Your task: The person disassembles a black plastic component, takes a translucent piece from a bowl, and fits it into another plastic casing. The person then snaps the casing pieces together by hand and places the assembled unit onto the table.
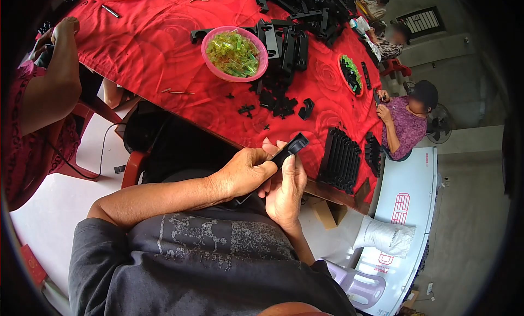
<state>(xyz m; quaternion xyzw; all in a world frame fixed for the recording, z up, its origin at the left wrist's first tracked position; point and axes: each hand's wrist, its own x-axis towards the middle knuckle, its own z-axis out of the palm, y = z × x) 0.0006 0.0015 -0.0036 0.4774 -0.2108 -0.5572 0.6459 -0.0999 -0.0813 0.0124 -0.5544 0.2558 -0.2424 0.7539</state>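
Tablecloth (147, 48) shows red behind the black piece (297, 144), floor (49, 217) white below.

The part (295, 145) is black and slim, partly hidden. It slants mid-scene, its rounded end far right.

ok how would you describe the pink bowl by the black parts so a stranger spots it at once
Start from the red tablecloth and find the heap of black parts at its far side. At the heap's left edge sits the round pink bowl. Unlike the smaller-looking bowl further right, which also holds black pieces, it shows only yellow-green ones.
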